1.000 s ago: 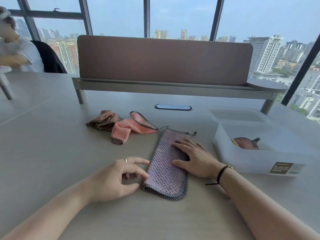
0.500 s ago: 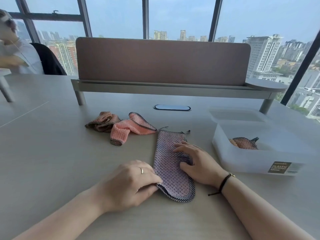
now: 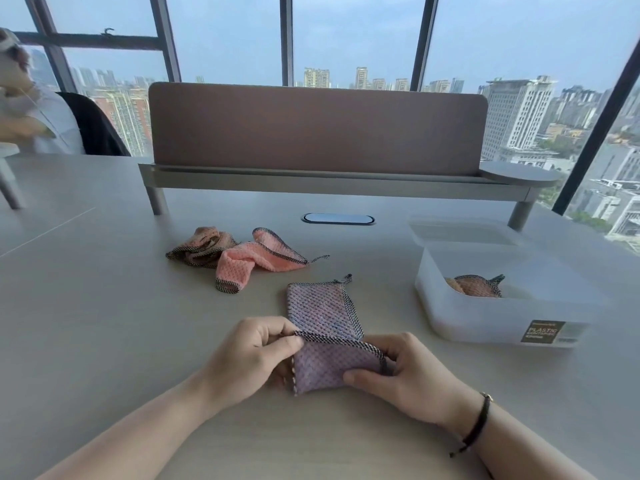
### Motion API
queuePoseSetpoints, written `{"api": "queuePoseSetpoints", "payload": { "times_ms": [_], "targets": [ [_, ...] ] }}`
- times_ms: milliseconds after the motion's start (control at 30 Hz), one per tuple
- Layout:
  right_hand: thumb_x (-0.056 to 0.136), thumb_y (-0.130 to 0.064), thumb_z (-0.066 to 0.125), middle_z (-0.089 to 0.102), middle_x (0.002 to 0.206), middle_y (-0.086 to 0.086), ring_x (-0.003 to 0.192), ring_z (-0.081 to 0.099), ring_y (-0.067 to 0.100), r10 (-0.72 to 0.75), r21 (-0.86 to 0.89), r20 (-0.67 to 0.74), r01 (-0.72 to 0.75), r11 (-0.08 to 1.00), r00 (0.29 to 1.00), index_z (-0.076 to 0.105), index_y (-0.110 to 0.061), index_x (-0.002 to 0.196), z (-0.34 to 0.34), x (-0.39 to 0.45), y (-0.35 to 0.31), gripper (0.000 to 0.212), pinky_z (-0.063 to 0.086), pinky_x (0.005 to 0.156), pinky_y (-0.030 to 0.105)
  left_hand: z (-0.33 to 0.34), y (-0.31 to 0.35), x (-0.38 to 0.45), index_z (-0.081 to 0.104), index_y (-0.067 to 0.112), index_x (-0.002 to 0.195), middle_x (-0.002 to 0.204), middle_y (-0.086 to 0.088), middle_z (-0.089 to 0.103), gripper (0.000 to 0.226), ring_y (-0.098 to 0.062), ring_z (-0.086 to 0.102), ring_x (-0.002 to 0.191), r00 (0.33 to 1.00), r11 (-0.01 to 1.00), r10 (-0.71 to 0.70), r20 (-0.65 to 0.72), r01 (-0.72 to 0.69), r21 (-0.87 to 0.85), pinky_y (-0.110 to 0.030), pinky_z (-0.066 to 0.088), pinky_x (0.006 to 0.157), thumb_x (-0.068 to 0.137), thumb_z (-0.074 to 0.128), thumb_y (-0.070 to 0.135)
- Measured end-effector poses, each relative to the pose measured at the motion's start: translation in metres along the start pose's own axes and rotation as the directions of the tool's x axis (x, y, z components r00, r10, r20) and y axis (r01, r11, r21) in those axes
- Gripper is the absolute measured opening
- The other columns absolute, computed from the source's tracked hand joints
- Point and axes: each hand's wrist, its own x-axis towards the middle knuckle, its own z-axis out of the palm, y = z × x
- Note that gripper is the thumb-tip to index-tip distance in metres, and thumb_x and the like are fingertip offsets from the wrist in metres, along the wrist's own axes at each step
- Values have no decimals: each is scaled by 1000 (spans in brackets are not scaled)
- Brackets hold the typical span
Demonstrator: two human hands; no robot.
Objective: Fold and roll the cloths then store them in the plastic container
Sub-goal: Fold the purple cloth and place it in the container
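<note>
Half a second back I had the purple cloth (image 3: 322, 313) lying flat in one long strip, my right hand (image 3: 398, 372) spread on top of it and my left hand (image 3: 249, 358) curled at its near left edge. Now its near end is lifted off the table (image 3: 104, 323) and turned up toward the far end, so I see the paler underside facing me and the dark-stitched hem running across between my hands. The far half of the cloth has stayed flat, just below the middle of the frame, its small loop pointing toward the window.

My left hand pinches the left corner of the raised hem, thumb and forefinger closed on it, the other fingers curled behind the fabric. My right hand grips the right corner, thumb pressed on the front of the flap near its lower edge and the fingers tucked behind. Both wrists sit low near the table, forearms coming in from the bottom corners of the frame; a dark bracelet (image 3: 476, 424) circles my right wrist.

The plastic container (image 3: 485, 323) stands open at the right of the frame, well apart from my hands, with one rolled cloth (image 3: 474, 285) inside it. Its lid (image 3: 464, 232) lies just beyond it. Left of centre, a pink cloth (image 3: 249, 259) and a brown cloth (image 3: 201, 245) lie bunched and touching.
</note>
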Motion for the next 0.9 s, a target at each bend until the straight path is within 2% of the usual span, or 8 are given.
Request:
{"api": "queuePoseSetpoints", "payload": {
  "times_ms": [100, 233, 333, 400, 600, 700, 767, 900],
  "targets": [
    [86, -29, 73, 45, 66, -8, 64, 39, 7, 51, 172, -110, -32, 985, 993, 59, 2, 74, -4, 12, -6, 36, 31, 55, 31, -2, 5, 6, 62, -4, 75, 65, -20, 63, 25, -27, 61, 54, 998, 995, -67, -16, 66, -73, -29, 50, 48, 86, 61, 19],
    [86, -15, 76, 60, 66, 2, 64, 51, 13, 257, 319, -234, -176, 931, 938, 70, 5, 77, -10, 47, -2, 22, 39, 61, 29, -8, 8, 33, 68, 1, 75, 66, -18, 64, 27, -26, 60, 53, 980, 990, -135, -143, 126, -66, -28, 48, 47, 97, 57, 12],
    [82, -24, 78, 63, 69, 5, 65, 53, 15, 348, 256, -315, -274, 927, 883, 71, 2, 78, -13, 82, 12, 27, 40, 62, 30, -12, 4, 61, 72, 9, 73, 66, -17, 66, 27, -29, 63, 54, 956, 991, -119, -268, 130, 21, -31, 50, 48, 95, 62, 20],
    [81, -30, 78, 64, 67, 4, 61, 54, 15, 386, 184, -349, -342, 922, 854, 72, -2, 76, -15, 103, 20, 30, 40, 60, 26, -14, 1, 79, 74, 13, 76, 64, -13, 68, 25, -31, 66, 56, 933, 971, -44, -357, 124, 204, -34, 52, 53, 93, 66, 28],
    [81, -37, 76, 61, 63, -9, 65, 57, 10, 386, -58, -401, -443, 894, 831, 64, -19, 64, -10, 126, 36, 28, 37, 52, 18, -11, -18, 104, 70, 21, 75, 56, 4, 69, 30, -4, 54, 33, 920, 866, 12, -391, 187, 465, -23, 37, 46, 86, 68, 48],
    [82, -40, 74, 65, 72, -7, 75, 60, 13, 382, -111, -386, -453, 885, 840, 69, -20, 74, -10, 128, 40, 22, 38, 61, 23, -12, -26, 110, 67, 22, 68, 51, 9, 63, 27, 3, 54, 43, 894, 820, 88, -439, 185, 542, -24, 37, 51, 83, 73, 44],
    [82, -42, 73, 64, 77, -7, 79, 58, 14, 388, -145, -369, -465, 874, 845, 67, -23, 77, -10, 130, 40, 20, 37, 66, 22, -11, -28, 112, 64, 22, 66, 52, 8, 62, 26, -4, 58, 52, 886, 800, 112, -449, 187, 570, -25, 40, 53, 82, 75, 39],
    [81, -44, 75, 63, 76, -11, 75, 58, 10, 407, -147, -359, -481, 864, 840, 67, -24, 77, -12, 131, 39, 22, 39, 59, 21, -8, -26, 109, 62, 20, 67, 55, 7, 63, 23, -5, 60, 58, 879, 783, 103, -466, 218, 583, -24, 42, 53, 82, 73, 33]
  ]
}}
